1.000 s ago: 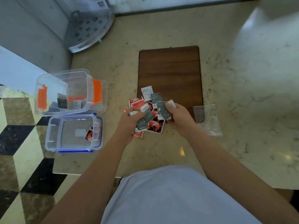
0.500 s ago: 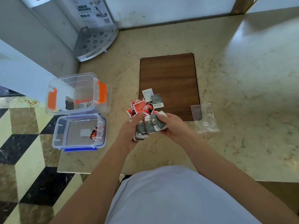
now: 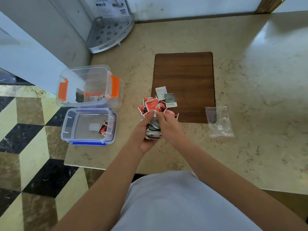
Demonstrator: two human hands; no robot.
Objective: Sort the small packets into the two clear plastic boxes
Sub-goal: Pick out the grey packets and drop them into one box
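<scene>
A: We start with the bench (image 3: 250, 80), then the brown board (image 3: 183, 72) lying on it. What worries us here?

B: The stack of grey packets (image 3: 153, 129). Our left hand (image 3: 143, 135) has its grip closed around it from below, and our right hand (image 3: 168, 125) pinches the top of the same stack. It looks thick and slippery, so we judge that a loose squeeze on the way across could fan the packets out over the bench edge onto the tiled floor (image 3: 25, 147).

A: And mixing them up?

B: That too. The box with orange clips (image 3: 88, 87) already holds greyish packets, and the box with blue clips (image 3: 88, 125), just beside it, holds a few red ones. The boxes touch, so a careless drop may land in the wrong one.

A: What remains?

B: The red packets (image 3: 153, 105) are heaped at the board's near edge, with a grey packet (image 3: 170, 100) and a white packet (image 3: 161, 92) just behind them.

A: Anything in the way?

B: Nothing between our hands and the boxes. An empty clear bag (image 3: 219, 122) lies to the right, well apart.
</scene>
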